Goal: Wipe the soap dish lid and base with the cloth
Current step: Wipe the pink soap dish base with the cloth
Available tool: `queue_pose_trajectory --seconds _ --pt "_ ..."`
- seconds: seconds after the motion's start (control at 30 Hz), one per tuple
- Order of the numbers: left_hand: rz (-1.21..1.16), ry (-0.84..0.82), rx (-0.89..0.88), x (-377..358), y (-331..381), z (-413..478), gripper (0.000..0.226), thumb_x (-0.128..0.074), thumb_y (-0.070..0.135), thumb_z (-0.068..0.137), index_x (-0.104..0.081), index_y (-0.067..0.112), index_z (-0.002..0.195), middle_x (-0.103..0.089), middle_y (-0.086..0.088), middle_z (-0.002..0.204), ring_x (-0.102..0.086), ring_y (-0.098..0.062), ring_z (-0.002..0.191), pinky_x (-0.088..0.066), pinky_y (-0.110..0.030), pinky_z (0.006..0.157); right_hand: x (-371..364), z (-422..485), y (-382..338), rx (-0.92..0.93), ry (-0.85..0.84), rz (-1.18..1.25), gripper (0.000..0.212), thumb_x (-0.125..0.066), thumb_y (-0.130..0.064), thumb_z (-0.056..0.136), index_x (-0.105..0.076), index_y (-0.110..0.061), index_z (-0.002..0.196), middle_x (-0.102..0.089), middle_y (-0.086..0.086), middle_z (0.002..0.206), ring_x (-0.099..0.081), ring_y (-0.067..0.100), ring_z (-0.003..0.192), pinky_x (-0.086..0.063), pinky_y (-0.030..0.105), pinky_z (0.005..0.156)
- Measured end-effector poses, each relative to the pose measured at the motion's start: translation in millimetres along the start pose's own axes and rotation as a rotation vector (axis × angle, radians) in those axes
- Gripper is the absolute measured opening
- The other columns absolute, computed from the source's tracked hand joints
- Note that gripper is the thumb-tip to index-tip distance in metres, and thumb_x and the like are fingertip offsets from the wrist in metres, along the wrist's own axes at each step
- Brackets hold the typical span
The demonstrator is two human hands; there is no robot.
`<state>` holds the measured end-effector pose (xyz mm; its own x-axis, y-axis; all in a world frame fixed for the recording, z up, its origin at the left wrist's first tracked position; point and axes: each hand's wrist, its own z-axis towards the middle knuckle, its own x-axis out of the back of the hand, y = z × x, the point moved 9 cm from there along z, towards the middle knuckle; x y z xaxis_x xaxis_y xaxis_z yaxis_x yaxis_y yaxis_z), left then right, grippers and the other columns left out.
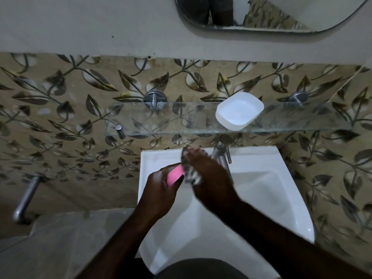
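I see the pink part of the soap dish (175, 175) just below the middle of my view, toward 6 o'clock, held in the air over the back left corner of the white sink (261, 178). I cannot tell if it is the lid or the base. The left hand (159, 190) grips it from the 8 o'clock side, with the fingers curled around its lower edge. The right hand (209, 178) comes from 4 o'clock and holds a grey patterned cloth (191, 175) bunched in its fingers. The cloth is pressed against the right end of the pink part; this area is blurred.

At 1 o'clock from the hands, the white part of the soap dish (239, 110) sits on the glass shelf (161, 125), its hollow side up. Just behind the right hand, at 12 o'clock from it, the metal tap (220, 152) stands on the sink rim. Behind the shelf is a wall with leaf-pattern tiles (60, 117). A mirror (281, 13) hangs at 1 o'clock in my view, and a metal bar (26, 198) sticks out at 8 o'clock.
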<state>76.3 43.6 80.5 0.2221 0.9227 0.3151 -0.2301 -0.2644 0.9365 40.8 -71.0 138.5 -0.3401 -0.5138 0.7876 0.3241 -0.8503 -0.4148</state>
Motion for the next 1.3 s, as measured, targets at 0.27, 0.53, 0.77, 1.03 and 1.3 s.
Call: queue_pose_trajectory --seconds 0.27,0.53,0.77,1.03,1.3 --pt "-0.074 0.017 0.064 5 0 -6 0.025 -0.068 0.005 0.088 -0.073 0.024 0.104 -0.072 0.017 0.085 -0.059 0.008 0.069 -0.042 -0.008 0.062 4 9 19 -0.086 -0.032 0.22 0.055 -0.062 0.014 0.074 -0.061 -0.001 0.127 -0.059 0.017 0.134 -0.057 0.021 0.122 -0.04 0.028 0.107" --pt "-0.398 -0.005 0.178 8 -12 -12 0.022 -0.074 0.032 0.079 -0.074 0.024 0.099 -0.066 0.001 0.076 -0.055 -0.014 0.069 -0.044 -0.021 0.063 -34 -7 73 -0.743 -0.125 1.324 0.034 -0.059 0.007 0.088 -0.058 0.002 0.122 -0.062 0.026 0.097 -0.062 0.033 0.079 -0.049 0.044 0.073" --pt "-0.506 -0.142 0.276 -5 -35 -14 0.045 -0.081 0.033 0.065 -0.072 0.026 0.108 -0.074 -0.008 0.104 -0.068 -0.023 0.094 -0.055 -0.028 0.08 -25 -3 78 -0.614 -0.081 1.178 0.03 -0.065 0.006 0.085 -0.066 -0.007 0.112 -0.069 0.014 0.091 -0.062 0.033 0.082 -0.053 0.038 0.072" --pt "-0.187 -0.155 0.228 -21 -28 -7 0.01 -0.071 0.007 0.08 -0.073 0.011 0.089 -0.074 -0.014 0.083 -0.067 -0.019 0.074 -0.053 -0.046 0.068 3 14 30 -0.151 -0.135 0.381 0.042 -0.064 -0.001 0.067 -0.07 -0.007 0.109 -0.07 0.005 0.109 -0.063 0.019 0.105 -0.048 0.026 0.093" --pt "-0.07 0.015 -0.061 -12 3 1 0.017 -0.059 0.003 0.075 -0.062 0.02 0.078 -0.065 0.01 0.073 -0.06 0.005 0.07 -0.046 -0.01 0.064 -15 -6 -40 0.217 -0.149 -0.138 0.06 -0.06 -0.001 0.064 -0.061 0.001 0.124 -0.064 0.015 0.126 -0.057 0.032 0.123 -0.039 0.052 0.108"
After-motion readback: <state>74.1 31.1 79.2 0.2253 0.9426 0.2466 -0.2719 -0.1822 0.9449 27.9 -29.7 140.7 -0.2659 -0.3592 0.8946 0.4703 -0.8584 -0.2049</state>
